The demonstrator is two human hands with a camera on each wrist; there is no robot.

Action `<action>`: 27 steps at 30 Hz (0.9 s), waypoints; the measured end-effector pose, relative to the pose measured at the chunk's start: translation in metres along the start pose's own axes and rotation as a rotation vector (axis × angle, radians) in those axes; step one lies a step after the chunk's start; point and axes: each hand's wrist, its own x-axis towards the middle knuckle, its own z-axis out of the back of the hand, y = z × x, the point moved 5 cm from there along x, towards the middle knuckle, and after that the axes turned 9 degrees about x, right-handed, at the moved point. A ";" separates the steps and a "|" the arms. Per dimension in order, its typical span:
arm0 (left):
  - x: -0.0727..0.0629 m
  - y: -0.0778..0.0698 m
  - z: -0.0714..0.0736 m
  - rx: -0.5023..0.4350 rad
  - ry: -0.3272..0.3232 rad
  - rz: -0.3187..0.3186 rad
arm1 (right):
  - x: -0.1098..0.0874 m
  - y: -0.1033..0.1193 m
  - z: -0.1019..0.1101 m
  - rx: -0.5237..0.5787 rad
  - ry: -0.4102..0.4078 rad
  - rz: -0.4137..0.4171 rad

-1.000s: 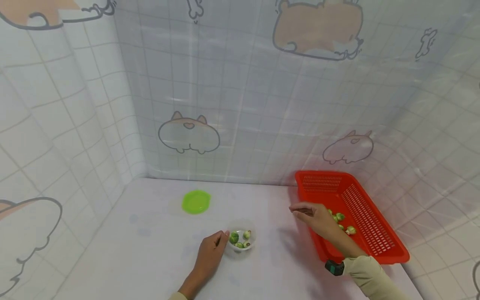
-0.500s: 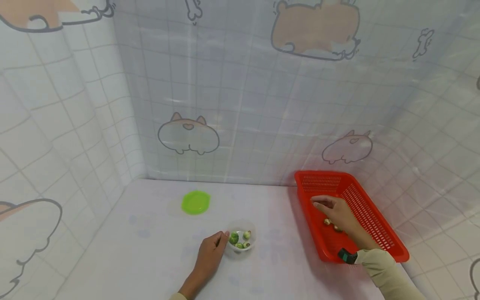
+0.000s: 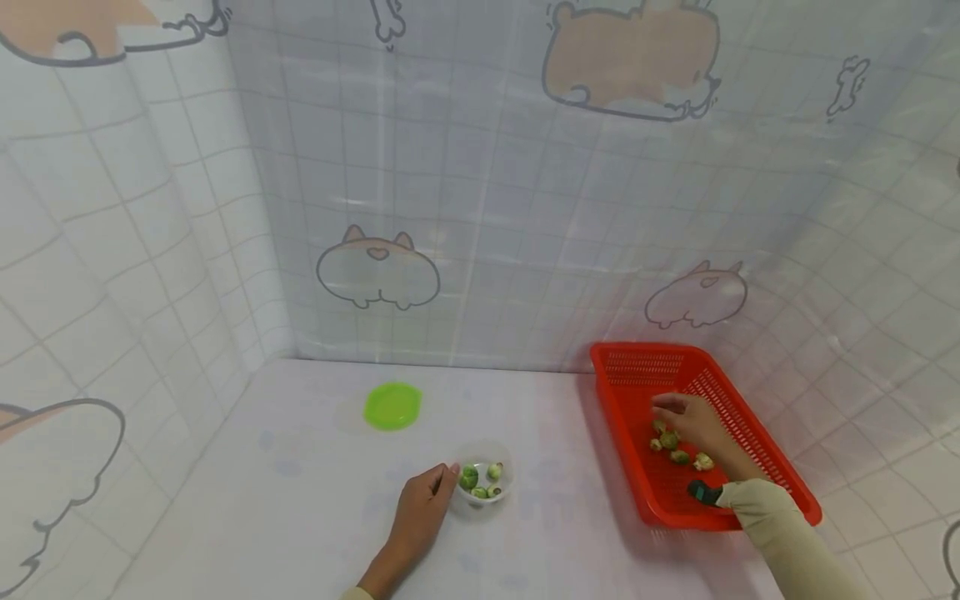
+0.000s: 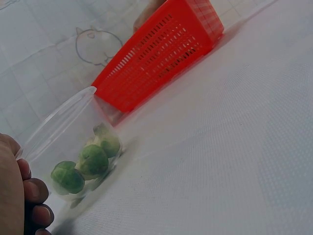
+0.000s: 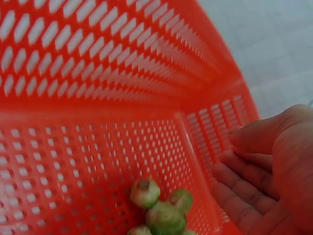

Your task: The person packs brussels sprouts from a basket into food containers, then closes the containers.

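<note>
My left hand pinches the rim of a clear plastic bowl standing on the table. Several Brussels sprouts lie in the bottom of this bowl. Over on the right, my right hand hovers inside a red perforated basket, its fingers relaxed and nothing between them. Just below it, more Brussels sprouts sit in a loose group on the basket floor. In the right wrist view the right hand's fingers are loosely extended beside the sprouts.
A bright green lid lies flat on the white table, behind and left of the bowl. The basket's raised wall stands between the bowl and the sprouts in it. A printed sheet hangs behind the table.
My right hand has moved right, from beyond the basket's left rim to over the sprouts inside. The left hand and the bowl have stayed in place.
</note>
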 end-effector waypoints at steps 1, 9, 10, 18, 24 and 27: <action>0.000 0.000 0.000 -0.001 0.002 0.002 | 0.001 -0.003 0.001 -0.010 0.010 -0.004; -0.001 0.000 -0.001 -0.004 0.003 -0.004 | 0.005 -0.012 0.003 -0.150 0.082 0.007; -0.001 0.000 -0.001 -0.004 0.001 -0.007 | 0.006 -0.013 0.002 -0.161 0.087 0.007; -0.001 -0.001 -0.001 0.005 -0.007 -0.010 | 0.012 -0.020 0.000 -0.209 0.106 0.044; -0.002 -0.001 -0.001 0.011 -0.005 0.007 | 0.015 -0.021 -0.003 -0.260 0.115 0.092; -0.002 0.000 -0.001 0.009 -0.002 0.009 | 0.016 -0.022 -0.006 -0.296 0.111 0.114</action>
